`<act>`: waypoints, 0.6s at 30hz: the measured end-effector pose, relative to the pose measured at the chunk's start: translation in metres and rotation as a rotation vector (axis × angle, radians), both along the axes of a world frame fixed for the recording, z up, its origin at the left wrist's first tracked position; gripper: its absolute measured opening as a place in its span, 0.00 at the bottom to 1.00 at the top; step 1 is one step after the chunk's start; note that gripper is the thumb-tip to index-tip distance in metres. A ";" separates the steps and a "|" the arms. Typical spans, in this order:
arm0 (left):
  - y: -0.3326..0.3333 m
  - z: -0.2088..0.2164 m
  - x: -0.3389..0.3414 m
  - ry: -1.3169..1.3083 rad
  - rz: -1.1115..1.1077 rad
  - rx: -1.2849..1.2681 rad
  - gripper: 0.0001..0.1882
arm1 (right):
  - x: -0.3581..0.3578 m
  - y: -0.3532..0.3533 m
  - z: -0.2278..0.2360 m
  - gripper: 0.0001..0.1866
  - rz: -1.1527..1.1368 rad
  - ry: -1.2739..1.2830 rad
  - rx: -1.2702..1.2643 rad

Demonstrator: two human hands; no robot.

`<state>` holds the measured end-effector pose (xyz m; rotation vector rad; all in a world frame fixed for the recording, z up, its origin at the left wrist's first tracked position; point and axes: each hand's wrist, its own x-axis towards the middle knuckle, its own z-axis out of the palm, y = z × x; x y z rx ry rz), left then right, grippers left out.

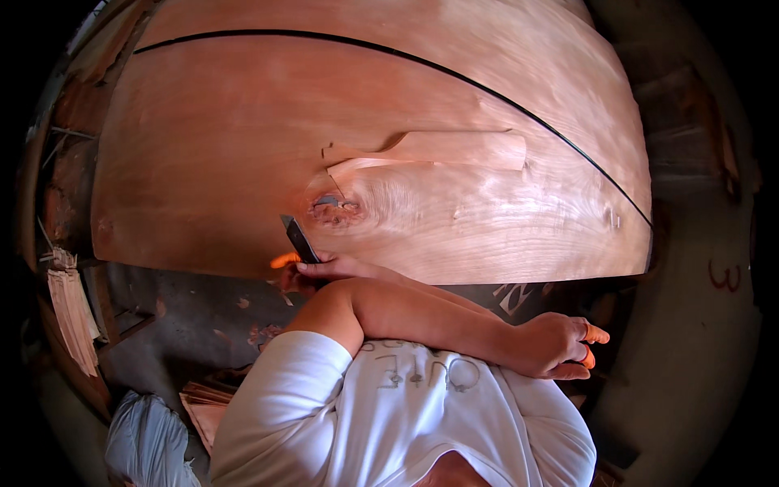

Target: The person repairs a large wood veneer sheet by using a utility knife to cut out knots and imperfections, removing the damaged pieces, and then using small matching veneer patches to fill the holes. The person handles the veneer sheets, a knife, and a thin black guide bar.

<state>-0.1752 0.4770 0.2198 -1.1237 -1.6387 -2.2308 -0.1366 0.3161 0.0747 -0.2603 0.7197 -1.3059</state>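
My arms are crossed before my white shirt. My right hand (319,269), at the near edge of a large reddish wood veneer sheet (219,154), is closed on a dark utility knife (300,241); its blade points up and left. An orange cover shows on one of its fingers. My left hand (556,345) lies out to the right, past the sheet's near edge, its fingers loosely bent and apart, two with orange covers; nothing shows in it. Beyond the knife is a dark, rough-edged knot hole (331,203) in the sheet. A loose piece of veneer (471,149) lies behind it.
A thin black cord (422,61) curves across the sheet's far half. Wood strips (73,312) stand at the left, with stacked veneer pieces (207,406) and a grey-blue bag or cloth (146,438) at lower left. Scraps lie on the dark floor (203,304).
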 end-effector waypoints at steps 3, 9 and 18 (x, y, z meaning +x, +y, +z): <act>-0.005 -0.005 -0.004 0.012 0.000 -0.004 0.11 | -0.017 0.008 -0.015 0.17 -0.115 0.095 0.202; -0.030 -0.031 -0.019 0.177 0.305 0.010 0.12 | -0.151 0.095 -0.164 0.13 -1.088 0.117 0.351; -0.160 -0.165 -0.039 -0.292 0.862 -0.660 0.21 | -0.252 0.144 -0.140 0.14 -1.251 0.023 0.230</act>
